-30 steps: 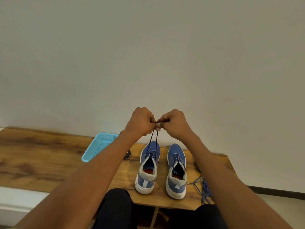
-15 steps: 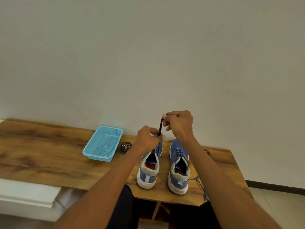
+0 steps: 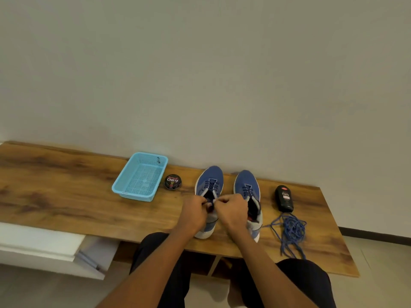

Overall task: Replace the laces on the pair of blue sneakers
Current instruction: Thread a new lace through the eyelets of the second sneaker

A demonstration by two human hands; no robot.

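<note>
Fingers of both hands are curled in tight over the mouth of the left sneaker (image 3: 209, 187), just below the middle of the frame: the left hand (image 3: 194, 210) and the right hand (image 3: 231, 211) meet knuckle to knuckle, each pinching what looks like an end of the dark lace (image 3: 210, 205); the lace itself is mostly hidden between them. Above the hands, dark lacing crosses the eyelets of that shoe up toward the toe. The right sneaker (image 3: 246, 187), just beside it, also shows dark lacing through its eyelets, and no hand touches it.

A loose heap of blue laces (image 3: 291, 230) lies on the wooden bench (image 3: 55, 196) at lower right of the shoes, well apart from the hands; these are probably the old ones, already taken out. So the threading seems done on both shoes, and what appears left is tying off the left sneaker. Whether the right sneaker is knotted cannot be told, since the right wrist covers its top.

Left of the shoes sit a round polish tin (image 3: 173, 181) and a light blue basket (image 3: 124, 190); a dark bottle (image 3: 284, 198) lies to the right.
</note>
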